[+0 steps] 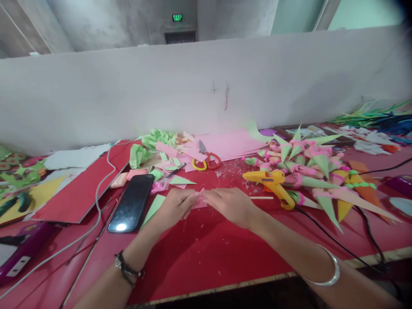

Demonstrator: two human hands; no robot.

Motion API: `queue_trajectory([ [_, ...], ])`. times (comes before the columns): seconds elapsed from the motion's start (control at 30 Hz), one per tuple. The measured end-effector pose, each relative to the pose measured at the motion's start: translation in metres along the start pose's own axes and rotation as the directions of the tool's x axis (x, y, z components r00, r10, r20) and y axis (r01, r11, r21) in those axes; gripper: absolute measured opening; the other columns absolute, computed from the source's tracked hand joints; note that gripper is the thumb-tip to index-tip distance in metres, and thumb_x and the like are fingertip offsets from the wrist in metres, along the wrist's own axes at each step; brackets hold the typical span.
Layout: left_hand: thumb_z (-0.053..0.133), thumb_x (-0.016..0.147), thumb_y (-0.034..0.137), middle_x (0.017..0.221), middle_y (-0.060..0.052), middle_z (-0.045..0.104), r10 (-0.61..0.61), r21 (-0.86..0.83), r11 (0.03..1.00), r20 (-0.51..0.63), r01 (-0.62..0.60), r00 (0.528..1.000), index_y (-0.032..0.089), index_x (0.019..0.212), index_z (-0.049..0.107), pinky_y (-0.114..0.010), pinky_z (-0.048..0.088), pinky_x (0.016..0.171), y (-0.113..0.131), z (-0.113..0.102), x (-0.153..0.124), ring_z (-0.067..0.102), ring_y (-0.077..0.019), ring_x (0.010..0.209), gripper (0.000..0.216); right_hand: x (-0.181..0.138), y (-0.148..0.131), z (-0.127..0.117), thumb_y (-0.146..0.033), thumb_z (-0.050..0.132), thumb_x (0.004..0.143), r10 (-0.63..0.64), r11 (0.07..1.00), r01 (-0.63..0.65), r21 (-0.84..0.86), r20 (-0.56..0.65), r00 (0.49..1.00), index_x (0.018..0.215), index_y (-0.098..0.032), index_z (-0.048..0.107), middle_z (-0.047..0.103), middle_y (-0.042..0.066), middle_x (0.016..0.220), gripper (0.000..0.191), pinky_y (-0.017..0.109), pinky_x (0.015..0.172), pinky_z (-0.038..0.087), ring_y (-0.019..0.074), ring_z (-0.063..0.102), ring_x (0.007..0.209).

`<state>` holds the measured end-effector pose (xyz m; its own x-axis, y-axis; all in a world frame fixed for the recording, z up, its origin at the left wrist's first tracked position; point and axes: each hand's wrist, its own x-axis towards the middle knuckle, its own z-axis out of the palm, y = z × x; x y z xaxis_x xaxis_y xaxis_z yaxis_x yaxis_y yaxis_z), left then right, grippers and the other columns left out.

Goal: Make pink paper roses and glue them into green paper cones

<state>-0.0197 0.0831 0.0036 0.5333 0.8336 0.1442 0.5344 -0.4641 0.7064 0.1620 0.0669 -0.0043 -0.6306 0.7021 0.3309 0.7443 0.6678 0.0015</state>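
Note:
A small piece of pink paper [201,200] is pinched between my two hands, low over the red tabletop [206,257]. My left hand [177,204] grips its left side with curled fingers, and my right hand [230,205] closes on its right side. Most of the paper is hidden by the fingers. Right of my right hand lies a yellow glue gun [268,182], with a thin pale stick [261,198] below its nozzle. Scissors with red and yellow handles [206,161] rest beyond my hands. Green paper pieces [183,180] lie close to my left hand.
A black phone [131,204] sits at left beside a red board [86,184] crossed by a white cable [98,201]. Many pink and green paper cones [317,161] are heaped at right. Pink sheets [231,143] lie against the low white wall [161,90]. A black cord [328,229] trails off right.

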Motion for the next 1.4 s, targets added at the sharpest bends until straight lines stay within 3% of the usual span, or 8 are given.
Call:
queue_trajectory([
  [0.17, 0.028, 0.085, 0.045, 0.029, 0.008, 0.036, -0.206, -0.29, 0.931, 0.085, 0.222, 0.975, 0.017, 0.054, 0.039, -0.02, 0.03, 0.044, 0.0, 0.007, 0.003, 0.031, -0.0065, 0.03, 0.043, -0.002, 0.002, -0.001, -0.012, 0.037, 0.084, -0.08, 0.978, 0.063, -0.197, -0.081, 0.994, 0.095, -0.014, 0.055, 0.063, 0.004, 0.073, 0.021, 0.023, 0.049, 0.031, 0.0137, 0.057, 0.066],
  [0.53, 0.034, 0.084, 0.039, 0.033, 0.007, 0.041, -0.142, -0.264, 0.954, 0.029, 0.144, 0.99, 0.016, 0.053, 0.042, -0.019, 0.033, 0.048, -0.004, 0.001, 0.004, 0.036, -0.006, 0.034, 0.039, 0.001, -0.001, 0.002, -0.028, 0.035, 0.088, 0.127, 0.991, -0.123, 0.047, -0.086, 0.988, 0.108, -0.017, 0.052, 0.066, 0.006, 0.085, 0.028, 0.022, 0.054, 0.038, 0.0153, 0.061, 0.073],
  [0.7, 0.034, 0.084, 0.038, 0.037, 0.005, 0.044, -0.131, -0.131, 0.985, -0.129, 0.114, 0.983, 0.016, 0.053, 0.044, -0.019, 0.032, 0.046, -0.015, -0.015, 0.005, 0.039, -0.0071, 0.037, 0.039, 0.003, 0.006, 0.005, -0.032, 0.04, 0.085, 0.281, 0.931, -0.262, 0.252, -0.043, 0.959, 0.118, -0.017, 0.046, 0.066, 0.007, 0.091, 0.038, 0.027, 0.065, 0.044, 0.0178, 0.062, 0.076],
  [0.83, 0.031, 0.085, 0.038, 0.04, 0.005, 0.042, -0.107, 0.093, 0.984, -0.379, 0.153, 0.919, 0.017, 0.055, 0.042, -0.019, 0.031, 0.048, -0.028, -0.025, 0.005, 0.041, -0.008, 0.041, 0.038, 0.004, 0.007, 0.011, -0.029, 0.044, 0.082, 0.315, 0.868, -0.259, 0.423, -0.068, 0.947, 0.115, -0.018, 0.05, 0.063, 0.007, 0.1, 0.035, 0.027, 0.074, 0.043, 0.0159, 0.059, 0.085],
  [0.97, 0.036, 0.083, 0.04, 0.055, 0.0, 0.054, -0.02, 0.539, 0.823, -0.285, 0.177, 0.958, 0.017, 0.064, 0.051, -0.021, 0.028, 0.049, -0.035, -0.025, 0.006, 0.049, -0.0118, 0.053, 0.034, 0.007, 0.004, 0.014, -0.022, 0.045, 0.081, 0.205, 0.859, -0.179, 0.479, -0.001, 0.979, 0.099, -0.019, 0.058, 0.063, 0.004, 0.089, 0.022, 0.024, 0.069, 0.041, 0.0134, 0.057, 0.079],
  [1.07, 0.037, 0.082, 0.042, 0.075, -0.004, 0.061, 0.019, 0.664, 0.731, -0.247, 0.155, 0.969, 0.018, 0.076, 0.056, -0.023, 0.031, 0.054, -0.032, -0.021, 0.006, 0.054, -0.0159, 0.066, 0.032, 0.009, 0.005, 0.013, -0.02, 0.043, 0.082, 0.204, 0.841, -0.167, 0.515, -0.016, 0.979, 0.085, -0.016, 0.06, 0.062, 0.004, 0.083, 0.017, 0.023, 0.067, 0.04, 0.0131, 0.056, 0.076],
  [1.17, 0.035, 0.083, 0.038, 0.083, -0.006, 0.061, 0.085, 0.606, 0.788, -0.285, 0.11, 0.955, 0.016, 0.085, 0.057, -0.025, 0.036, 0.064, -0.023, -0.018, 0.005, 0.054, -0.0177, 0.076, 0.031, 0.009, 0.008, 0.009, -0.021, 0.043, 0.082, 0.276, 0.777, -0.167, 0.607, -0.089, 0.957, 0.082, -0.015, 0.058, 0.061, 0.004, 0.078, 0.016, 0.023, 0.064, 0.04, 0.0123, 0.054, 0.071],
  [1.4, 0.051, 0.074, 0.039, 0.069, -0.001, 0.062, 0.012, 0.068, 0.998, -0.13, -0.003, 0.991, 0.015, 0.081, 0.061, -0.022, 0.039, 0.06, -0.007, 0.006, 0.003, 0.052, -0.015, 0.067, 0.028, 0.007, 0.005, 0.0, -0.026, 0.043, 0.082, 0.358, 0.695, -0.121, 0.709, -0.194, 0.913, 0.077, -0.016, 0.055, 0.057, 0.001, 0.069, 0.017, 0.02, 0.056, 0.039, 0.0097, 0.05, 0.06],
])
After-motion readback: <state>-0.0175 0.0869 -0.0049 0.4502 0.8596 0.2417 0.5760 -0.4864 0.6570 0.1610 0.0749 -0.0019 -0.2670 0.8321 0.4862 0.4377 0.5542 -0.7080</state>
